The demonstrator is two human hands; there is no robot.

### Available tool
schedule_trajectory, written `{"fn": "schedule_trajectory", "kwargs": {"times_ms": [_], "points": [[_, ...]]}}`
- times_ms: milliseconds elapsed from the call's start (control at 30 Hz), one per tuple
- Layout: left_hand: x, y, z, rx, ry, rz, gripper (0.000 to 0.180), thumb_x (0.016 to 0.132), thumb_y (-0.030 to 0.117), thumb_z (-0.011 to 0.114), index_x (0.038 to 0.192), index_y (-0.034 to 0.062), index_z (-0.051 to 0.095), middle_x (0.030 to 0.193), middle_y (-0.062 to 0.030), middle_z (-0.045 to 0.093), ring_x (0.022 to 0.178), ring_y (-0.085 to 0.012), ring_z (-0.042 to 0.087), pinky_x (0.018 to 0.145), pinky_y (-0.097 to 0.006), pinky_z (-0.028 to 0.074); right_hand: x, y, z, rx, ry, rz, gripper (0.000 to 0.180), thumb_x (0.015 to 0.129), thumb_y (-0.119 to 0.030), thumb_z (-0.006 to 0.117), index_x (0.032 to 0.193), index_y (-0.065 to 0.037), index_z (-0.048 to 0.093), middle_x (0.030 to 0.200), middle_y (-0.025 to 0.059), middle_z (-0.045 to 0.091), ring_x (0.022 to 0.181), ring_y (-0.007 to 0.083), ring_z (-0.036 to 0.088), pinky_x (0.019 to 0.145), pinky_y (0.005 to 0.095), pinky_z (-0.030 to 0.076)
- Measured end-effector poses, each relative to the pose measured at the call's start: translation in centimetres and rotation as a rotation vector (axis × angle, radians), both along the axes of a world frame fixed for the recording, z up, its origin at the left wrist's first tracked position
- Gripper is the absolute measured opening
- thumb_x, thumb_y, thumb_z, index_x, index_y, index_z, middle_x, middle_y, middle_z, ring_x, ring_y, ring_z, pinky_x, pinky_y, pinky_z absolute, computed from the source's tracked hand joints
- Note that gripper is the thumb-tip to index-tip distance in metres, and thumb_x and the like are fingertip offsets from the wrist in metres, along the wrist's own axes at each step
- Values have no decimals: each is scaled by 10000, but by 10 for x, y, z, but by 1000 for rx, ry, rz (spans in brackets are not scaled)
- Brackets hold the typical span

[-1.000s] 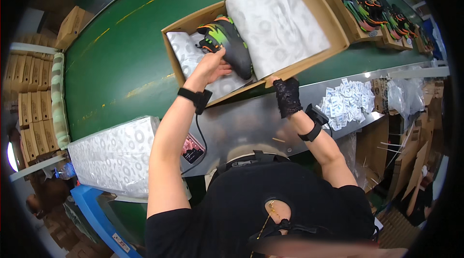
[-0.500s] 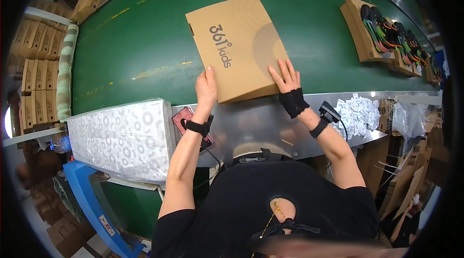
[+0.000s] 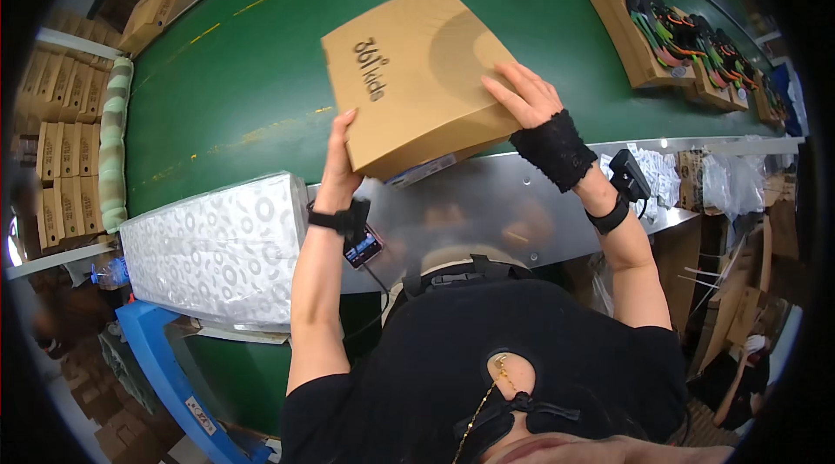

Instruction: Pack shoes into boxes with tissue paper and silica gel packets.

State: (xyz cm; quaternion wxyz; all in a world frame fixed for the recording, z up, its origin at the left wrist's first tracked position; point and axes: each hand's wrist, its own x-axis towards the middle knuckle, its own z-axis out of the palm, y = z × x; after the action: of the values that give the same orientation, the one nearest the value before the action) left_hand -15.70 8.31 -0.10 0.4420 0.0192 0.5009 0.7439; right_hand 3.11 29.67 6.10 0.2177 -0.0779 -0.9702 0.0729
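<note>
A closed brown cardboard shoebox is held between my two hands over the near edge of the green conveyor belt. It sits tilted, so its near side shows, with a pale label low on that side. My left hand grips the near left corner, thumb up along the edge and the other fingers hidden behind the box. My right hand wraps the right edge, fingers lying over the lid and the thumb side toward the far end. A black fingerless cover is on the right wrist.
Left of me lies a plastic-wrapped stack of white patterned paper; a phone rests beside it on the metal ledge. Open boxes of dark shoes stand far right, with small white packets nearer. Shoeboxes are stacked at left.
The shoebox has shifted slightly left and tilted up, baring its near side and label. Both hands moved with it; my right hand now reaches further round the right edge.
</note>
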Motion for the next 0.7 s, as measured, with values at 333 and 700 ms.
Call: {"fn": "schedule_trajectory", "kwargs": {"times_ms": [333, 700], "points": [[57, -251, 38, -158, 512, 702, 501, 822, 428, 410, 1158, 60, 459, 1205, -124, 468, 1089, -251, 464, 887, -405, 407, 82, -36, -75, -383, 132, 67, 405, 646, -15, 602, 1042, -63, 534, 1086, 137, 515, 915, 303, 542, 780, 355, 457], [131, -331, 23, 262, -217, 1380, 666, 730, 259, 576, 1238, -70, 300, 1298, -206, 323, 1176, -356, 352, 972, -488, 312, 201, 2, -158, -337, -176, -568, 325, 776, -154, 507, 1100, -128, 496, 1137, 167, 445, 868, 354, 536, 695, 406, 474]]}}
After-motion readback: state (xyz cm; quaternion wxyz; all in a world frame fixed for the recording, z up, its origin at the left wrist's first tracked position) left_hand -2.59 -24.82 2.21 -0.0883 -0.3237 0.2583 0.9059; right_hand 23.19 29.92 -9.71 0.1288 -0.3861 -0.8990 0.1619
